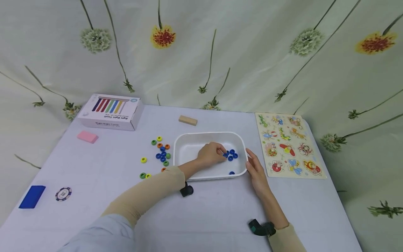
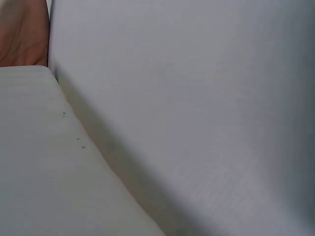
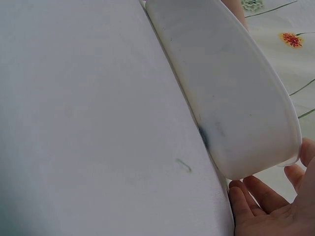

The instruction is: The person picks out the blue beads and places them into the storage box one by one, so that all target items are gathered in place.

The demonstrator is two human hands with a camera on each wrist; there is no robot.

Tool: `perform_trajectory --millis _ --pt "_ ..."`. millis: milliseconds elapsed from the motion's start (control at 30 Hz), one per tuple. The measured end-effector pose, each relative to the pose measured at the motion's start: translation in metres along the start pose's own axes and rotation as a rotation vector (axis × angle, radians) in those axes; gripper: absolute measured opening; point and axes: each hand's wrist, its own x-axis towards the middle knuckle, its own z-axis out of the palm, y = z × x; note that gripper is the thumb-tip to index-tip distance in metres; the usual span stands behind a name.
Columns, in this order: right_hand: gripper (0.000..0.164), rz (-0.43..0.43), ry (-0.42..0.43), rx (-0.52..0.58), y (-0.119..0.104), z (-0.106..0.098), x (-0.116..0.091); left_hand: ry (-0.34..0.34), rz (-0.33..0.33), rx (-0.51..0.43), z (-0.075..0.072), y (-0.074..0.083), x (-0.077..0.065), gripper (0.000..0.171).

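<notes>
My left hand (image 1: 211, 154) reaches into a white tray (image 1: 201, 136), its fingers bent and pinching a blue bead (image 1: 225, 155) close to the tray floor. Several more blue beads (image 1: 232, 151) lie just beyond the fingertips, and a single blue bead (image 1: 232, 173) sits by the near wall. Outside the right end, my right hand (image 1: 259, 176) holds the tray by its rim and end wall. The right wrist view shows the right hand's fingers (image 3: 266, 194) against the tray's outer corner. In the left wrist view, mostly sleeve (image 2: 49, 147) and tablecloth appear.
Left of the tray lie scattered yellow, green, orange and blue beads (image 1: 162, 154). A wooden block (image 1: 188, 120) and a toy box (image 1: 110, 112) stand farther back. A pink block (image 1: 87, 137), poker chip (image 1: 63, 194) and blue card (image 1: 32, 197) are leftward; a picture puzzle board (image 1: 286, 145) lies right.
</notes>
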Motion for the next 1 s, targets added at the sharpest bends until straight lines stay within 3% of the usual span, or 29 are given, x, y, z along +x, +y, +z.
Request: perform_trajectory --millis 167,300,400,500,567,633,767,867,1000 --pt "0.042 -0.012 -0.004 0.005 -0.001 0.000 -0.001 -0.026 0.024 0.053 -0.001 0.001 -0.001 0.026" --pt "0.042 -0.024 -0.001 0.002 0.001 0.000 -0.001 -0.015 0.087 0.137 -0.013 0.008 -0.017 0.038" --pt "0.042 -0.037 -0.003 -0.020 0.003 0.000 -0.001 0.060 0.201 0.188 -0.031 0.012 -0.044 0.041" --pt "0.043 -0.038 0.006 -0.041 0.003 0.001 -0.001 0.205 0.308 0.149 -0.058 0.005 -0.074 0.039" --pt "0.042 -0.035 0.016 -0.041 0.003 0.001 0.000 0.310 0.339 0.091 -0.079 -0.009 -0.091 0.037" --pt "0.042 -0.032 0.025 -0.038 0.003 0.001 0.000 0.401 0.327 0.011 -0.099 -0.030 -0.103 0.036" --pt "0.041 -0.039 0.026 -0.031 0.004 0.001 0.000 0.555 0.223 -0.167 -0.126 -0.082 -0.121 0.034" --pt "0.041 -0.042 0.027 -0.032 0.005 0.001 0.000 0.609 0.139 -0.255 -0.130 -0.118 -0.128 0.033" --pt "0.043 -0.050 0.015 -0.042 0.006 0.002 0.000 0.578 0.075 -0.295 -0.122 -0.145 -0.127 0.037"
